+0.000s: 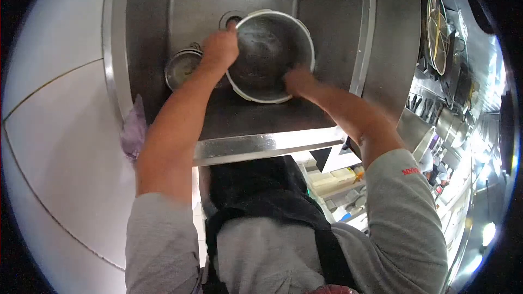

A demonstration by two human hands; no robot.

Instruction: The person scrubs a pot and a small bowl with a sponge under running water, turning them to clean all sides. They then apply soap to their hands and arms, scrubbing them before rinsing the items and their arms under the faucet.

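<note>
Grasping large metal pot (264,49) at left part of rim: left hand (220,49). Right hand (299,80), motion-blurred, at lower right of pot's opening; grip cannot be made out. Pot within metal sink (272,141), mouth facing viewer, beside drain (234,20). Smaller round vessel (182,69) left of pot, partly behind left forearm. Purple cloth (134,129) at sink's left edge.

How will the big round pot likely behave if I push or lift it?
The pot looks like rigid metal, so it should keep its shape. It may slide on the smooth metal sink. Its round wall could roll if it tips over, though the left hand at its rim may steady it.
</note>
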